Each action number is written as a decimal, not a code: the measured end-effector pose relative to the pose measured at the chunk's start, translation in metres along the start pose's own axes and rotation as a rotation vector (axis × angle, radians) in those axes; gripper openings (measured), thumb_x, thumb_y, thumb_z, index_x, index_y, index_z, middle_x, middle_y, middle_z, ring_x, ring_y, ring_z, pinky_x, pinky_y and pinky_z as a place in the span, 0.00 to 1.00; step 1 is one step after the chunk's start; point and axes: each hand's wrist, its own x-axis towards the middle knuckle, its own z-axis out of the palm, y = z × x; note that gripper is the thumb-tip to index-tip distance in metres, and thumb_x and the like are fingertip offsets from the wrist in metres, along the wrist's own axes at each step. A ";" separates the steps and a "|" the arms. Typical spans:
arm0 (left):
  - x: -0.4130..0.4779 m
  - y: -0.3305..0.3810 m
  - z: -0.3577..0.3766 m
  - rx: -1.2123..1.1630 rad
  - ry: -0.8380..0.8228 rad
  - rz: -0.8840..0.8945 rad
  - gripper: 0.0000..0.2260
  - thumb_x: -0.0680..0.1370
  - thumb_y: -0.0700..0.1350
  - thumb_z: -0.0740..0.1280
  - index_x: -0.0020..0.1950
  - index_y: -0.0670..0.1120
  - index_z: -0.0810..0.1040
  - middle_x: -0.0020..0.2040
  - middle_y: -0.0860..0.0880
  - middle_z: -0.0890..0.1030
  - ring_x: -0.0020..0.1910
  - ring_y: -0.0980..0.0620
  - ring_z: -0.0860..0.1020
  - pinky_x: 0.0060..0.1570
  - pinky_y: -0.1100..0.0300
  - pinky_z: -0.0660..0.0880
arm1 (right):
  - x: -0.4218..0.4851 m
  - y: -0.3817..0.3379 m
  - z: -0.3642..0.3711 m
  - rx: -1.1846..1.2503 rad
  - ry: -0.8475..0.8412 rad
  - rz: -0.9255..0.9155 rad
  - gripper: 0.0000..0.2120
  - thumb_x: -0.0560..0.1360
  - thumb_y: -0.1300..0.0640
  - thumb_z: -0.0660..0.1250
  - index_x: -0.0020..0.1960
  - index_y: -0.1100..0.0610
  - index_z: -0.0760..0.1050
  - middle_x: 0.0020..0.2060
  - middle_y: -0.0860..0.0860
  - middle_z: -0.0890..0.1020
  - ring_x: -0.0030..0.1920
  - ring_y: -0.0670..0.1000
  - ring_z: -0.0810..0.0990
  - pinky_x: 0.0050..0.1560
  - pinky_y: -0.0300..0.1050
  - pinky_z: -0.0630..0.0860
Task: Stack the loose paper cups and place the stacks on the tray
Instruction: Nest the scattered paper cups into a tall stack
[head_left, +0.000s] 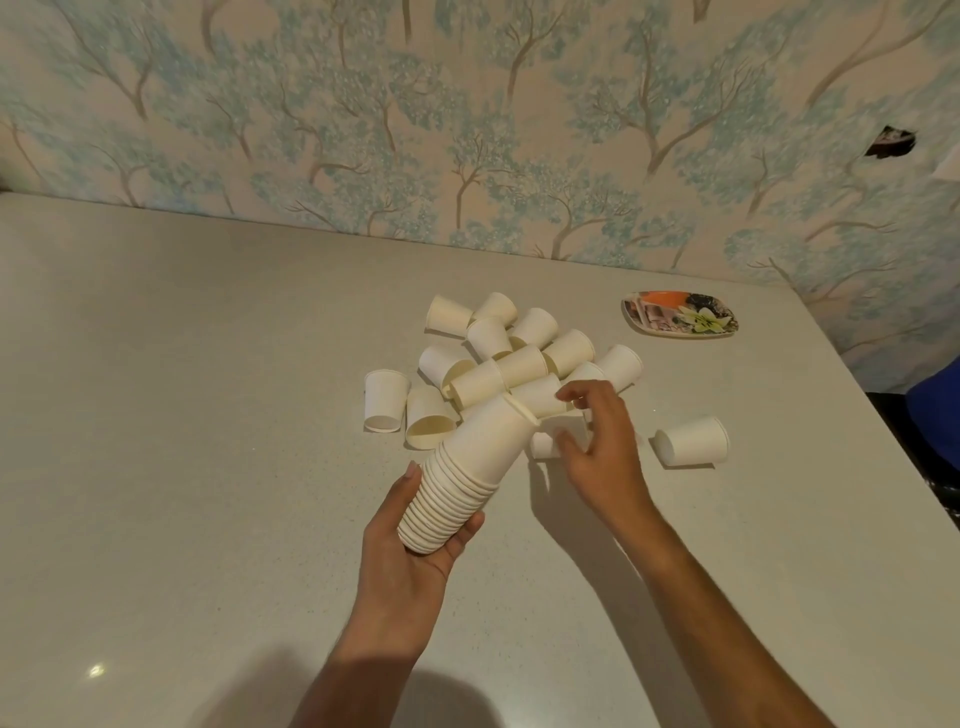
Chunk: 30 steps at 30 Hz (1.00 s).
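While the pale speckled table (208, 415) fills most of the view and runs back to a wall (467, 130) papered with blue-green trees, the work sits around the left hand's grip. Just beyond that grip, a loose heap of white paper cups (519, 358) lies tumbled on the table, most of them on their sides. The left hand (410, 545) curls its thumb and fingers round the lower end of a stack of nested cups (467, 467), which tilts up and away from the palm so that its top end reaches the near edge of the heap. Right of the grip, the right hand (602, 447) hovers over the heap's near cups with fingers spread and loosely bent, holding nothing I can make out. Far beyond the grip and to its right, well apart from the heap, sits a small patterned tray (680, 317) bearing no cups. One lone cup (691, 441) lies on its side right of the right hand.
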 end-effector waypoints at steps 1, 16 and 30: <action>0.001 0.001 0.000 0.003 0.002 0.005 0.23 0.78 0.51 0.76 0.68 0.39 0.84 0.64 0.33 0.86 0.56 0.35 0.89 0.46 0.47 0.88 | 0.002 0.005 0.000 -0.152 -0.082 -0.059 0.23 0.77 0.63 0.76 0.68 0.50 0.74 0.64 0.46 0.78 0.65 0.50 0.75 0.64 0.53 0.75; 0.010 0.005 -0.005 0.035 0.032 0.036 0.26 0.78 0.52 0.75 0.72 0.40 0.81 0.61 0.35 0.87 0.56 0.36 0.89 0.49 0.47 0.88 | 0.019 0.021 0.016 -0.938 -0.372 -0.385 0.31 0.68 0.72 0.79 0.68 0.59 0.78 0.59 0.58 0.82 0.59 0.61 0.79 0.52 0.58 0.78; 0.017 0.001 -0.005 0.029 0.011 0.008 0.25 0.79 0.52 0.75 0.72 0.40 0.81 0.62 0.34 0.86 0.54 0.37 0.88 0.44 0.49 0.87 | 0.039 0.022 -0.004 -0.999 -0.522 -0.445 0.34 0.77 0.59 0.75 0.79 0.49 0.65 0.62 0.48 0.80 0.61 0.54 0.78 0.62 0.55 0.71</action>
